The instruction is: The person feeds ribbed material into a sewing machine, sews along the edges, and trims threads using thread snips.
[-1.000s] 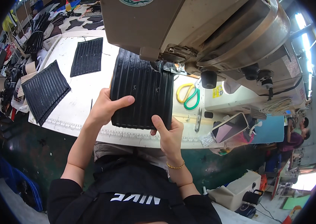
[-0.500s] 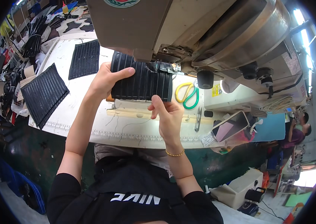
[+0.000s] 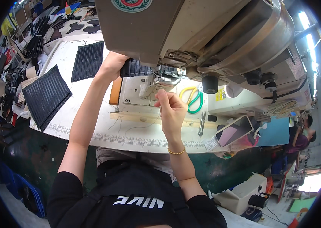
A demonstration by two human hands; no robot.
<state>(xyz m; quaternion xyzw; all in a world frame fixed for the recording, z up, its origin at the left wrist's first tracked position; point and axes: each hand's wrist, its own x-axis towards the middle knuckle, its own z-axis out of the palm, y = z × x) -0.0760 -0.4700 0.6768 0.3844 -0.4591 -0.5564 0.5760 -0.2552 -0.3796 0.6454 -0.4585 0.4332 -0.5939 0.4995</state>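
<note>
A black ribbed fabric piece (image 3: 135, 69) lies by the needle area of the sewing machine (image 3: 137, 36), partly hidden behind the machine head. My left hand (image 3: 113, 67) grips its left edge; the fingertips are hidden under the head. Nearer me, my right hand (image 3: 173, 109) hovers in front of the machine bed (image 3: 137, 93), apart from the fabric. Its thumb and fingers are pinched together, and whatever they hold, if anything, is too small to make out. Two more lots of black ribbed pieces, a back one (image 3: 87, 60) and a front one (image 3: 47, 97), rest on the table to the left.
Scissors with yellow and green handles (image 3: 195, 99) lie right of my right hand. Beyond them are thread snips (image 3: 202, 123) and a phone (image 3: 234, 130). A printed ruler strip (image 3: 130, 140) runs along the table's front edge. Piled materials (image 3: 35, 41) crowd the far left.
My left hand has moved away from me and slightly right, taking the ribbed piece back and baring the machine bed. My right hand has come off the fabric's near edge and is more closed.
</note>
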